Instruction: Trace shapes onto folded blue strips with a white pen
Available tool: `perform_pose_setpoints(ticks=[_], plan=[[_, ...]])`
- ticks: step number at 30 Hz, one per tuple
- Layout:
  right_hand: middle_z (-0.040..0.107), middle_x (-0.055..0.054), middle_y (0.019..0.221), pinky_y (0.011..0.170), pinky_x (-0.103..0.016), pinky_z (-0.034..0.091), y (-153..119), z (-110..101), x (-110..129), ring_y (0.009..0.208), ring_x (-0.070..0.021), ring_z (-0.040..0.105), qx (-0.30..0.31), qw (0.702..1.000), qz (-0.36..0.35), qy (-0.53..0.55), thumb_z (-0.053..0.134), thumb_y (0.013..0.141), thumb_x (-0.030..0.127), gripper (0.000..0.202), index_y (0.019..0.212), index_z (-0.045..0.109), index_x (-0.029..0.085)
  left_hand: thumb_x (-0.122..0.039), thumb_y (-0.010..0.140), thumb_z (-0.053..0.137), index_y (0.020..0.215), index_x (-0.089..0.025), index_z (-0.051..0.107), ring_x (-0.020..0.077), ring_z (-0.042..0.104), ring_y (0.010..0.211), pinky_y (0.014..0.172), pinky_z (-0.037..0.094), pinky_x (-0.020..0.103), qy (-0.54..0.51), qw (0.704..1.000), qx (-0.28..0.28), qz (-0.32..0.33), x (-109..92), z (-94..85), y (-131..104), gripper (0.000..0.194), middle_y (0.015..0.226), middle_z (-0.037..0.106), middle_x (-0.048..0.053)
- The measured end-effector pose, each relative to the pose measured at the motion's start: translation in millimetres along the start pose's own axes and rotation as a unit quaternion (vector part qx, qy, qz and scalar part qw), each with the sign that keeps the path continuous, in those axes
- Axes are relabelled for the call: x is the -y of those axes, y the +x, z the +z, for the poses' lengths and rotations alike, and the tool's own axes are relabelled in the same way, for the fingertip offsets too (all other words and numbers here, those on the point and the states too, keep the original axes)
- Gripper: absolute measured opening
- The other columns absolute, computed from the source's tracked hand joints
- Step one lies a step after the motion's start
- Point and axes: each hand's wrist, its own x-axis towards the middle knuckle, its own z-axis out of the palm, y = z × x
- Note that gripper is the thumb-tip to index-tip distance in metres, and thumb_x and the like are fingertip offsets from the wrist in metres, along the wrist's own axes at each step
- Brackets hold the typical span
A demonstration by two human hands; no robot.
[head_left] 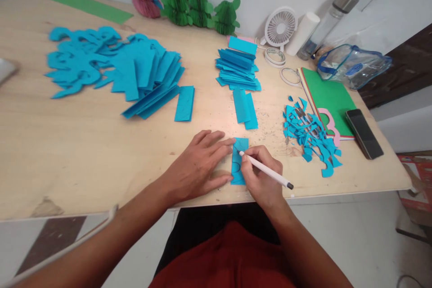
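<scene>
the left hand (202,166), loosely spread, steadies a blue strip (236,165) near the desk (135,157) edge; the right hand (265,175) pinches a white pen (266,170). outlining seems in hand; the next stroke calls for keeping the strip still.

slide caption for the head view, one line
The right hand holds a white pen to a blue paper piece bearing dark lines, the left hand at its edge.
</scene>
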Motion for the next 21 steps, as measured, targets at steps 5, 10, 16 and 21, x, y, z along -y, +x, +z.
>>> perform_pose_setpoints(ticks=[5, 10, 16, 21], plan=[[0.064, 0.001, 0.065, 0.052, -0.023, 0.044, 0.6, -0.8, 0.0, 0.054, -0.0123, 0.058, -0.004, 0.999, 0.021, 0.028, 0.053, 0.088, 0.026, 0.008, 0.083, 0.057, 0.022, -0.036, 0.089, 0.058, 0.128, -0.015, 0.052, 0.0333, 0.045, 0.127, 0.108, 0.034, 0.052, 0.004, 1.0, 0.005, 0.001, 1.0, 0.6, -0.2, 0.045, 0.132, 0.059, 0.014], [0.064, 0.001, 0.066, 0.052, -0.023, 0.043, 2.2, 0.0, -0.2, 0.056, -0.0126, 0.058, 0.011, 0.998, 0.037, 0.042, 0.053, 0.088, 0.026, 0.007, 0.083, 0.057, 0.022, -0.037, 0.088, 0.059, 0.125, -0.02, 0.056, 0.0338, 0.045, 0.127, 0.108, 0.032, 0.054, 0.006, 1.0, 0.027, 0.012, 3.2, 0.8, -1.0, 0.041, 0.135, 0.059, 0.01], [0.064, 0.0, 0.066, 0.054, -0.023, 0.045, 5.0, 1.4, 0.3, 0.057, -0.0133, 0.059, 0.023, 0.998, 0.035, 0.042, 0.052, 0.088, 0.026, 0.008, 0.082, 0.057, 0.022, -0.037, 0.089, 0.058, 0.12, -0.021, 0.059, 0.0333, 0.045, 0.127, 0.107, 0.032, 0.053, 0.004, 1.0, 0.029, 0.011, 3.8, 1.4, -1.2, 0.035, 0.136, 0.059, 0.009], [0.065, 0.0, 0.067, 0.055, -0.024, 0.046, 6.4, 2.8, 0.0, 0.059, -0.0135, 0.059, 0.025, 0.998, 0.028, 0.045, 0.053, 0.088, 0.026, 0.009, 0.083, 0.058, 0.021, -0.036, 0.088, 0.058, 0.121, -0.021, 0.059, 0.0334, 0.045, 0.127, 0.107, 0.032, 0.054, -0.001, 1.0, 0.025, 0.017, 5.0, 2.0, -1.0, 0.037, 0.136, 0.059, 0.01]])
